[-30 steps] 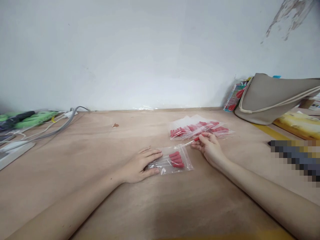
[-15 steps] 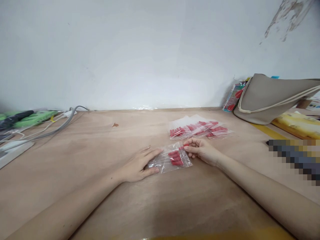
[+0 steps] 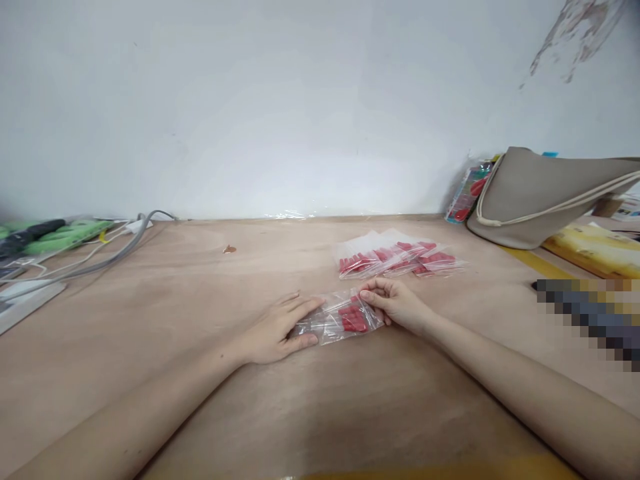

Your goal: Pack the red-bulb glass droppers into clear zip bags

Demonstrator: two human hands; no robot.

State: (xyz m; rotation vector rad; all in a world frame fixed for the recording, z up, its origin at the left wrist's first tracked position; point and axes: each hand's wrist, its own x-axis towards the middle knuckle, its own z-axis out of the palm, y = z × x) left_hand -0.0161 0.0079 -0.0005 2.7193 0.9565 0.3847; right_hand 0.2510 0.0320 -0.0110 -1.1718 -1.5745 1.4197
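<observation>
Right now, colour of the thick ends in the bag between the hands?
The thick ends are red; see head view.

Table: taupe bag with cream cord toward far right corner; wrapped package just beside it, tilted, by far edge; yellow printed pack in front of bag; green item, gray cable toward far left corner; brown scrap near far edge

Bag on table; bag pile behind, rightward.
</observation>
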